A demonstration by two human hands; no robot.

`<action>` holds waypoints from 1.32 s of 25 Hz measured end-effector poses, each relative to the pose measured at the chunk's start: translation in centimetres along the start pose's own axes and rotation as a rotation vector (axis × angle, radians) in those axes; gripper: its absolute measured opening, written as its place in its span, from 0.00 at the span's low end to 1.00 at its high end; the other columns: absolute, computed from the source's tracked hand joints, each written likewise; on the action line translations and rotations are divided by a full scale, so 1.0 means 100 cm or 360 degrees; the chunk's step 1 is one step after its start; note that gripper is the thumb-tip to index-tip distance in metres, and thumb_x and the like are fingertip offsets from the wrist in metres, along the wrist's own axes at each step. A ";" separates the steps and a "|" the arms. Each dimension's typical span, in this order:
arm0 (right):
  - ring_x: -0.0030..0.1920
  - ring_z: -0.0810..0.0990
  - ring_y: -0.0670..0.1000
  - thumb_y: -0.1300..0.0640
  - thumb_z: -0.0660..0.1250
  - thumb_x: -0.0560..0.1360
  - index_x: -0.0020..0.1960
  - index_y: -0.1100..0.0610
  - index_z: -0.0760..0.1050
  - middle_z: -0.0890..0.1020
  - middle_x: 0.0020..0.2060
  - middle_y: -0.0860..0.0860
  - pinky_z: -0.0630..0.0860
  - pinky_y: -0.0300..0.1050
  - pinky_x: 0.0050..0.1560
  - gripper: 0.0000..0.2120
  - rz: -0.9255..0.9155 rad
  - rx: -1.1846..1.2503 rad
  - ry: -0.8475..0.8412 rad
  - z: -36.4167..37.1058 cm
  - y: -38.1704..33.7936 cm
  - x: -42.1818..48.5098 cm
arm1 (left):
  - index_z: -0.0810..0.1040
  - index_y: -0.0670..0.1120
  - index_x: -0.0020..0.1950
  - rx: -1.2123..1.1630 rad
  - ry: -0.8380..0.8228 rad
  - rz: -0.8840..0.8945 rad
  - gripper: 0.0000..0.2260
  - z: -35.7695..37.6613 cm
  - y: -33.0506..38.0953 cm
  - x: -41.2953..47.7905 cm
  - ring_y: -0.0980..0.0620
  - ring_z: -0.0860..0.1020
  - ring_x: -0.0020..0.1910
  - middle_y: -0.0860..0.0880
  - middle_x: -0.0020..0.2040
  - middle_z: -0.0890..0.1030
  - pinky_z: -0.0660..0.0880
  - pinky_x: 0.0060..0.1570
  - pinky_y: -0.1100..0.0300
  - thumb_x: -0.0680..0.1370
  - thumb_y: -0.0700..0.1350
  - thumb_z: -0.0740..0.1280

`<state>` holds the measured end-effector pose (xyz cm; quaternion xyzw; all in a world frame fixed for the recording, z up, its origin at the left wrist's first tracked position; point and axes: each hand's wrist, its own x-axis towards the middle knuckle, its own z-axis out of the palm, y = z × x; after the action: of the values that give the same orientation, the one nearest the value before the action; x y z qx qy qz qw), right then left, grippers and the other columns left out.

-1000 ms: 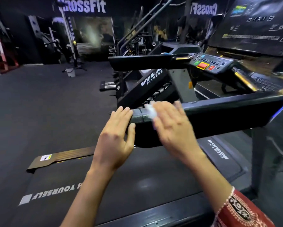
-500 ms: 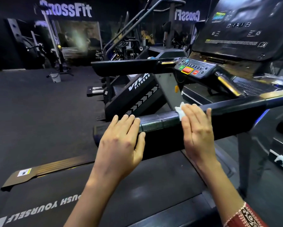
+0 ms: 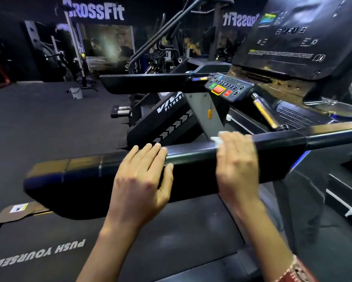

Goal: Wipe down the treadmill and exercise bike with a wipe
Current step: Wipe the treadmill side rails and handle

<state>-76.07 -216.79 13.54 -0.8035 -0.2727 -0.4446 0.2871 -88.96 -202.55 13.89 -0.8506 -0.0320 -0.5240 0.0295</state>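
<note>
A black treadmill handrail [image 3: 191, 159] runs across the middle of the view, above the treadmill belt [image 3: 171, 231]. My left hand [image 3: 140, 180] rests flat on the rail, fingers straight over its top and thumb on its near face. My right hand [image 3: 236, 165] presses a small white wipe [image 3: 218, 140] onto the rail further right; only the wipe's edge shows past my fingertips, and this hand is blurred. The control panel [image 3: 226, 87] with red and green buttons sits beyond, below the large dark console [image 3: 293, 37]. No exercise bike can be made out.
The far handrail [image 3: 146, 83] runs parallel behind. A black motor cover marked with white letters [image 3: 167, 121] lies between the rails. Other gym machines [image 3: 161, 47] stand at the back. A grey bucket [image 3: 76, 92] sits on the dark floor at left.
My right hand has slid the wipe rightwards along the rail, away from my left hand. My left hand has moved right along the rail from its end. The view has shifted.
</note>
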 end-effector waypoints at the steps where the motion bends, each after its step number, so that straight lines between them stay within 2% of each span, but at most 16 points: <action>1: 0.53 0.78 0.63 0.58 0.52 0.80 0.56 0.66 0.78 0.81 0.51 0.60 0.64 0.54 0.64 0.18 -0.0113 0.0058 -0.0016 0.005 -0.014 -0.003 | 0.81 0.35 0.54 0.0005 -0.0010 0.0003 0.15 0.006 0.009 0.004 0.40 0.81 0.53 0.39 0.53 0.82 0.69 0.60 0.49 0.76 0.43 0.61; 3: 0.59 0.77 0.59 0.56 0.50 0.82 0.61 0.65 0.77 0.80 0.57 0.58 0.67 0.54 0.65 0.21 -0.0435 0.0241 -0.0119 0.009 -0.022 -0.010 | 0.81 0.35 0.54 0.0025 -0.0013 -0.0001 0.16 0.015 0.022 0.009 0.40 0.81 0.53 0.38 0.53 0.82 0.69 0.61 0.49 0.76 0.44 0.61; 5: 0.62 0.76 0.58 0.54 0.48 0.83 0.64 0.64 0.76 0.79 0.61 0.57 0.68 0.53 0.65 0.23 -0.0583 0.0243 -0.0165 0.003 0.022 -0.004 | 0.81 0.35 0.54 0.0039 0.0006 -0.0008 0.16 0.026 0.037 0.015 0.40 0.81 0.52 0.39 0.53 0.82 0.69 0.60 0.49 0.76 0.43 0.61; 8: 0.60 0.77 0.59 0.52 0.45 0.84 0.63 0.64 0.76 0.79 0.59 0.57 0.65 0.57 0.67 0.25 -0.0146 0.0041 -0.0028 -0.008 0.115 0.009 | 0.81 0.36 0.54 0.0045 0.0020 -0.0002 0.15 0.043 0.063 0.023 0.41 0.81 0.53 0.39 0.54 0.82 0.70 0.60 0.49 0.76 0.44 0.61; 10: 0.59 0.77 0.61 0.52 0.44 0.83 0.61 0.64 0.76 0.80 0.56 0.58 0.61 0.56 0.70 0.26 0.0083 -0.0021 0.0062 -0.008 0.127 0.012 | 0.81 0.36 0.54 0.0060 0.0013 0.0012 0.15 0.053 0.078 0.029 0.41 0.81 0.54 0.39 0.54 0.82 0.70 0.60 0.49 0.76 0.44 0.61; 11: 0.58 0.77 0.61 0.52 0.44 0.83 0.60 0.65 0.77 0.80 0.55 0.59 0.60 0.56 0.70 0.26 0.0063 -0.0022 0.0074 -0.004 0.114 0.012 | 0.81 0.36 0.55 0.0066 0.0007 0.0014 0.15 0.058 0.084 0.031 0.41 0.80 0.54 0.39 0.54 0.82 0.70 0.60 0.49 0.76 0.44 0.61; 14: 0.62 0.76 0.60 0.54 0.47 0.83 0.62 0.66 0.76 0.79 0.60 0.59 0.63 0.55 0.70 0.23 -0.0441 0.0212 -0.0020 0.000 0.082 0.002 | 0.81 0.35 0.55 0.0088 0.0003 0.0013 0.16 0.070 0.101 0.035 0.41 0.80 0.54 0.39 0.54 0.82 0.70 0.60 0.48 0.76 0.44 0.61; 16: 0.63 0.76 0.58 0.54 0.49 0.83 0.64 0.65 0.76 0.78 0.61 0.58 0.66 0.54 0.68 0.22 -0.0640 0.0259 -0.0041 -0.007 0.114 0.008 | 0.81 0.35 0.55 0.0092 -0.0001 0.0019 0.16 0.078 0.112 0.039 0.41 0.80 0.54 0.39 0.54 0.82 0.70 0.60 0.48 0.76 0.44 0.61; 18: 0.63 0.75 0.58 0.54 0.48 0.83 0.64 0.65 0.75 0.78 0.62 0.59 0.65 0.55 0.68 0.23 -0.0502 0.0136 0.0018 -0.013 0.173 0.016 | 0.81 0.35 0.55 0.0079 -0.0003 0.0028 0.16 0.085 0.125 0.044 0.41 0.81 0.54 0.39 0.55 0.82 0.70 0.60 0.48 0.76 0.44 0.61; 20: 0.63 0.75 0.58 0.54 0.47 0.83 0.63 0.64 0.76 0.78 0.61 0.59 0.62 0.56 0.69 0.23 -0.0154 -0.0010 0.0109 -0.021 0.216 0.021 | 0.81 0.35 0.56 0.0072 -0.0020 0.0043 0.16 0.092 0.137 0.050 0.41 0.80 0.54 0.39 0.55 0.82 0.70 0.60 0.48 0.76 0.45 0.61; 22: 0.62 0.74 0.59 0.54 0.47 0.83 0.62 0.63 0.77 0.79 0.60 0.58 0.56 0.54 0.72 0.23 0.0102 -0.0059 0.0188 -0.018 0.209 0.021 | 0.81 0.36 0.56 0.0072 -0.0072 0.0069 0.17 0.100 0.150 0.055 0.40 0.80 0.55 0.39 0.56 0.81 0.70 0.61 0.49 0.76 0.45 0.61; 25: 0.63 0.75 0.59 0.54 0.47 0.83 0.62 0.65 0.77 0.79 0.60 0.58 0.60 0.55 0.71 0.23 -0.0229 0.0144 0.0092 -0.010 0.163 0.016 | 0.80 0.36 0.58 0.0067 -0.0155 0.0092 0.18 0.109 0.161 0.061 0.40 0.80 0.55 0.38 0.57 0.81 0.69 0.61 0.49 0.76 0.46 0.61; 28: 0.65 0.73 0.56 0.55 0.50 0.83 0.64 0.65 0.76 0.77 0.63 0.58 0.64 0.53 0.70 0.21 -0.0591 0.0193 -0.0007 -0.018 0.186 0.016 | 0.80 0.36 0.58 0.0044 -0.0192 0.0120 0.19 0.112 0.166 0.065 0.39 0.80 0.55 0.38 0.57 0.80 0.68 0.61 0.49 0.75 0.46 0.60; 29: 0.65 0.73 0.56 0.54 0.50 0.83 0.64 0.64 0.76 0.77 0.63 0.58 0.62 0.53 0.70 0.22 -0.0523 0.0117 0.0002 -0.021 0.207 0.019 | 0.80 0.36 0.58 0.0040 -0.0212 0.0126 0.19 0.113 0.167 0.067 0.39 0.79 0.56 0.38 0.57 0.80 0.68 0.61 0.49 0.75 0.46 0.60; 31: 0.64 0.72 0.55 0.54 0.50 0.83 0.63 0.63 0.76 0.79 0.61 0.58 0.58 0.52 0.71 0.22 -0.0112 0.0050 0.0074 -0.028 0.241 0.027 | 0.79 0.36 0.58 0.0033 -0.0249 0.0145 0.20 0.117 0.172 0.070 0.40 0.79 0.56 0.38 0.57 0.80 0.68 0.61 0.49 0.75 0.47 0.60; 33: 0.61 0.73 0.55 0.55 0.51 0.81 0.61 0.62 0.77 0.80 0.58 0.58 0.56 0.52 0.70 0.19 0.0165 0.0052 0.0167 -0.029 0.237 0.034 | 0.79 0.37 0.59 0.0027 -0.0265 0.0176 0.20 0.123 0.176 0.073 0.40 0.79 0.56 0.39 0.57 0.80 0.69 0.60 0.48 0.75 0.48 0.59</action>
<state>-59.68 -234.42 12.60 -0.7874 -0.2225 -0.4660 0.3367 -73.28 -218.93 14.63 -0.8915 0.0084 -0.4486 0.0628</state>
